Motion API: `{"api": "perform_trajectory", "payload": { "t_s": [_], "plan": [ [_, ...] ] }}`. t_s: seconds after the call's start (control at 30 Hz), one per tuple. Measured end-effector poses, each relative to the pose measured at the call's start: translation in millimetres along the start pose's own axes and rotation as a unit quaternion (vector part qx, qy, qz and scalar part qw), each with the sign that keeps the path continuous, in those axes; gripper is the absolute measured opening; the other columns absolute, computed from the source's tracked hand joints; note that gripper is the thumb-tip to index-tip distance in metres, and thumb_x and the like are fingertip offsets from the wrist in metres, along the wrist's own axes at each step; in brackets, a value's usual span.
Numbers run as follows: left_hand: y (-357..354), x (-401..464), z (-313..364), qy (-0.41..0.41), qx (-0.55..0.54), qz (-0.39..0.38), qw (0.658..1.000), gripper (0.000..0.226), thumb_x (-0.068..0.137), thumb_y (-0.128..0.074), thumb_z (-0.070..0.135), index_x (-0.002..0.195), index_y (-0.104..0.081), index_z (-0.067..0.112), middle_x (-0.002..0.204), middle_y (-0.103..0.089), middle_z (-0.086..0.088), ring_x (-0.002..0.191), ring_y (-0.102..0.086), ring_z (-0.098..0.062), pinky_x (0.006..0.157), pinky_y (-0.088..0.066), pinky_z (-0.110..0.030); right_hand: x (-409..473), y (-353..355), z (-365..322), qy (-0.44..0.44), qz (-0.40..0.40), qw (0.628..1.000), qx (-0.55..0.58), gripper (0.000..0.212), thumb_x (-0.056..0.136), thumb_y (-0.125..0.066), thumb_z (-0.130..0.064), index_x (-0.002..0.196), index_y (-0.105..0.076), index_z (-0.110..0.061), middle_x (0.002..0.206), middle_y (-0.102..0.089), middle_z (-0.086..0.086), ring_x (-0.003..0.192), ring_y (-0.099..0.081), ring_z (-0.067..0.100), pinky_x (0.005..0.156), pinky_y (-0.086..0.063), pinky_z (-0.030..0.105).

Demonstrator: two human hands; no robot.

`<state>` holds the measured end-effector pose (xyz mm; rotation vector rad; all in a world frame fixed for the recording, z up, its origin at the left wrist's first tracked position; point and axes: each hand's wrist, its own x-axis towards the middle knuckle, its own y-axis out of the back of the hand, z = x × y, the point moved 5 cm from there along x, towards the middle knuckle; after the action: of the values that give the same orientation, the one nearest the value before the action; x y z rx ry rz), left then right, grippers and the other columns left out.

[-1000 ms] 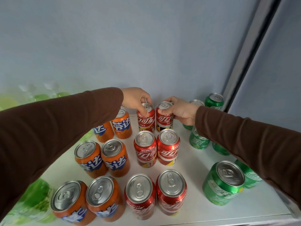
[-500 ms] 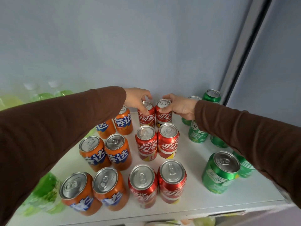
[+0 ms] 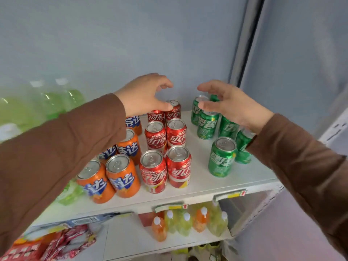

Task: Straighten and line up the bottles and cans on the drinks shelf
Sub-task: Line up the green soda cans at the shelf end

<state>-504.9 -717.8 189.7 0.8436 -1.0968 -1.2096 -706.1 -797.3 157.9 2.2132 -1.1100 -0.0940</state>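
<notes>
Two hands, left (image 3: 145, 95) and right (image 3: 233, 104), hover open and empty above the back of the white shelf (image 3: 199, 183), where red cans (image 3: 166, 147) stand upright in paired rows between orange cans (image 3: 120, 166) and loosely grouped green cans (image 3: 222, 157).

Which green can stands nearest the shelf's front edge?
The green can at the front, standing apart and forward of the other green cans, closest to the shelf's front edge.

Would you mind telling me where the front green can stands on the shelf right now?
In the head view, the front green can stands upright on the right side of the shelf, apart from the red cans to its left, just ahead of the other green cans.
</notes>
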Motion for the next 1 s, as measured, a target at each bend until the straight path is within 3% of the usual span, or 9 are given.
{"api": "perform_trajectory", "payload": {
  "t_s": [0.2,0.33,0.43,0.73,0.87,1.0],
  "plan": [
    [-30.7,-55.4,60.6,-0.046,-0.019,0.038,0.998,0.059,0.08,-0.074,0.044,0.134,-0.054,0.03,0.125,-0.055,0.007,0.116,-0.053,-0.012,0.099,-0.044,-0.034,-79.6,17.0,7.3,0.036,0.047,0.998,0.017,0.04,0.088,-0.075,-0.017,0.127,-0.064,-0.022,0.13,-0.064,-0.008,0.124,-0.056,0.005,0.113,-0.039,0.029],
    [-56.1,-83.2,98.3,-0.066,0.008,0.064,0.996,0.058,0.083,-0.072,0.045,0.135,-0.053,0.029,0.132,-0.052,0.007,0.122,-0.047,-0.011,0.098,-0.032,-0.022,-122.6,18.5,28.0,0.044,0.062,0.997,-0.008,0.043,0.088,-0.076,-0.027,0.129,-0.063,-0.031,0.131,-0.063,-0.011,0.127,-0.054,0.007,0.113,-0.039,0.035],
    [-84.7,-99.6,119.9,-0.067,0.006,0.072,0.995,0.056,0.084,-0.071,0.043,0.135,-0.054,0.028,0.13,-0.054,0.009,0.119,-0.048,-0.009,0.099,-0.036,-0.025,-152.4,14.6,50.8,0.05,0.059,0.997,-0.005,0.042,0.088,-0.075,-0.032,0.128,-0.062,-0.032,0.131,-0.063,-0.012,0.129,-0.053,0.01,0.113,-0.039,0.038],
    [-219.2,-121.6,134.2,0.015,0.019,0.037,0.999,0.049,0.085,-0.073,0.033,0.13,-0.06,0.016,0.123,-0.059,-0.004,0.113,-0.053,-0.026,0.096,-0.042,-0.036,-204.1,-8.8,153.2,0.029,0.033,0.99,-0.136,0.046,0.088,-0.075,-0.026,0.132,-0.062,-0.019,0.133,-0.06,0.002,0.126,-0.049,0.019,0.102,-0.037,0.026],
    [-253.2,-124.6,129.1,0.059,0.052,0.061,0.995,0.058,0.083,-0.074,0.035,0.133,-0.057,0.011,0.126,-0.058,-0.009,0.115,-0.048,-0.031,0.101,-0.039,-0.037,-204.3,-28.0,182.6,0.06,0.035,0.976,-0.206,0.058,0.083,-0.079,-0.02,0.136,-0.058,-0.009,0.134,-0.059,0.013,0.124,-0.049,0.032,0.107,-0.041,0.039],
    [-263.1,-125.1,129.0,0.068,0.079,0.104,0.989,0.057,0.083,-0.073,0.037,0.131,-0.058,0.01,0.122,-0.059,-0.009,0.113,-0.047,-0.031,0.1,-0.039,-0.037,-202.3,-38.0,196.9,0.07,0.071,0.968,-0.229,0.06,0.081,-0.079,-0.026,0.135,-0.059,-0.008,0.133,-0.059,0.013,0.122,-0.049,0.032,0.104,-0.042,0.039]
  ]
}}
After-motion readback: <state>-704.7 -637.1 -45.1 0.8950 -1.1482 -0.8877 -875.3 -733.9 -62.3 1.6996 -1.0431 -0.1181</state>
